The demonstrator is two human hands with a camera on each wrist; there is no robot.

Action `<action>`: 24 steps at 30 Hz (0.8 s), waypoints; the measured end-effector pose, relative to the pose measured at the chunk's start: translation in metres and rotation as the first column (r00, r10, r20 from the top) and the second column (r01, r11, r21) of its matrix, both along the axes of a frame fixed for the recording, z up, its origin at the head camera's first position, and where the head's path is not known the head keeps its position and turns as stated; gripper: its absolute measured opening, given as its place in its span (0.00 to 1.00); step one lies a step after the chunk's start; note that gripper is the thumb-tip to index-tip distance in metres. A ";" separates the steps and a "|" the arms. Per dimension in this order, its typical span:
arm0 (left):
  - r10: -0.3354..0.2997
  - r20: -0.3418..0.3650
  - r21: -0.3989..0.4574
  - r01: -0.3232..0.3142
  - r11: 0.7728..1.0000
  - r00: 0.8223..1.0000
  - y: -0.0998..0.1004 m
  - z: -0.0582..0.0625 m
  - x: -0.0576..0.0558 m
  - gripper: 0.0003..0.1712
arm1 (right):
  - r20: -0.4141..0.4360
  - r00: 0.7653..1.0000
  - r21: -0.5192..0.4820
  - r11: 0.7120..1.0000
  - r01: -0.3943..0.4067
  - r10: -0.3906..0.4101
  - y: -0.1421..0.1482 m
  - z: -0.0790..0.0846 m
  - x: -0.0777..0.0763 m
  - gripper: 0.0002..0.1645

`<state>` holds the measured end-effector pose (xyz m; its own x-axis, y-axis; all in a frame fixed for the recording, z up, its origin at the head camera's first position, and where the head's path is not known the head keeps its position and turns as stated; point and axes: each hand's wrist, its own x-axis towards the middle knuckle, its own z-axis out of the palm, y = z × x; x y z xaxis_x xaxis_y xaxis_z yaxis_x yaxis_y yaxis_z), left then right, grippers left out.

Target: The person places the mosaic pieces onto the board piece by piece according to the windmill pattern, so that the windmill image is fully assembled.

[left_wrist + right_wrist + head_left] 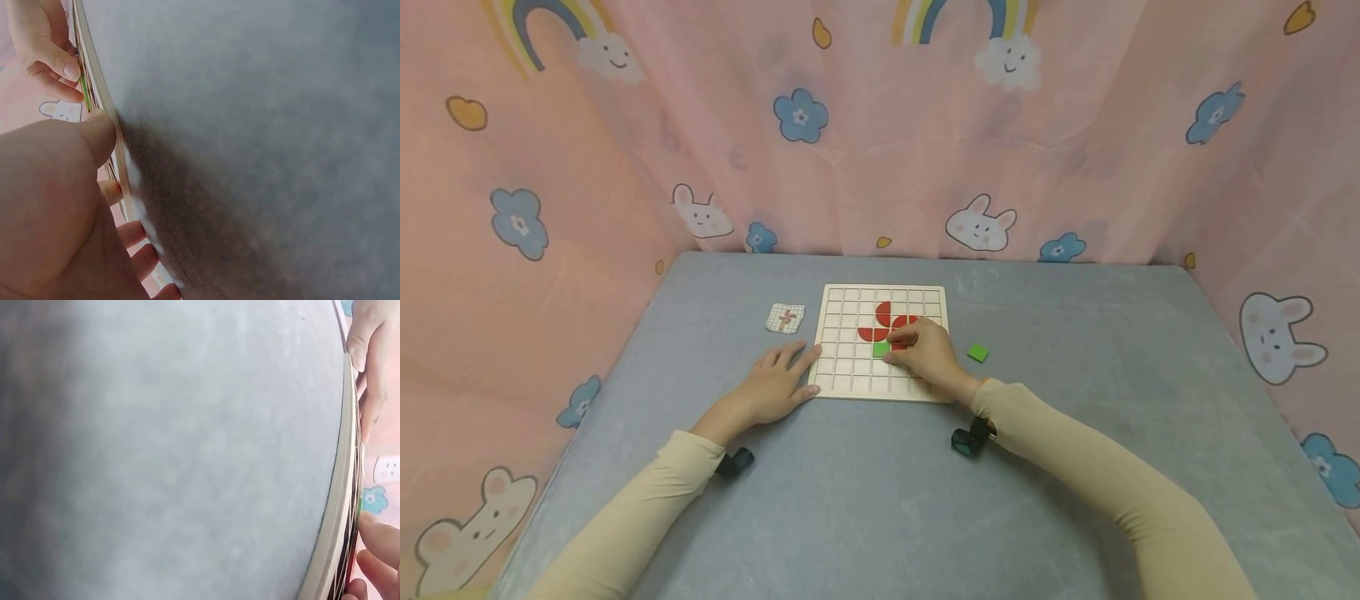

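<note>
A light wooden grid board (842, 367) lies on the table, with several red curved tiles (883, 313) in its cells. A green square tile (880, 351) sits in the grid below them. My right hand (928, 354) reaches over the board from the right and pinches this tile at its right side between thumb and forefinger; the hand partly covers the red tiles nearby. My left hand (775, 385) rests with spread fingers at the board's left edge, its thumb and forefinger touching the frame. In the left wrist view, the left thumb (100, 134) lies against that edge.
A second green tile (977, 353) lies on the grey table (865, 500) to the right of the board. To the left is a small card (786, 317) with a printed grid and a pinwheel-like pattern. A pink patterned curtain (865, 167) surrounds the table.
</note>
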<state>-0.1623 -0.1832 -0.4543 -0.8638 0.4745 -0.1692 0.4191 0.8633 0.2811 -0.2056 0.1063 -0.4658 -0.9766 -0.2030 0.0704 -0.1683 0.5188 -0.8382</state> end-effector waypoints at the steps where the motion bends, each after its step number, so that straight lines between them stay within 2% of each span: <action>1: -0.001 0.001 0.000 0.001 1.000 1.000 0.000 0.000 0.000 0.38 | 0.001 1.000 -0.006 1.000 -0.001 0.001 0.001 0.000 0.000 0.20; 9: -0.013 -0.019 0.016 0.014 1.000 1.000 -0.001 -0.002 0.000 0.39 | -0.034 0.999 -0.035 0.999 -0.015 0.014 0.012 0.010 -0.002 0.17; 13: -0.013 -0.009 0.021 0.013 1.000 1.000 0.001 0.001 0.001 0.39 | -0.038 0.999 -0.069 0.997 -0.024 0.021 0.025 0.019 -0.002 0.18; 18: 0.000 -0.002 0.017 0.000 1.000 1.000 0.000 -0.002 0.000 0.39 | -0.053 0.999 -0.080 0.997 0.003 -0.007 0.046 0.032 0.000 0.21; 21: 0.000 -0.014 0.007 0.000 1.000 1.000 -0.001 -0.005 -0.001 0.40 | -0.058 0.998 -0.065 0.998 -0.014 0.010 0.064 0.038 0.003 0.21; 24: -0.001 -0.029 0.012 0.001 1.000 1.000 -0.002 -0.008 -0.001 0.40 | -0.054 0.996 -0.030 0.997 -0.067 0.065 0.084 0.040 0.005 0.21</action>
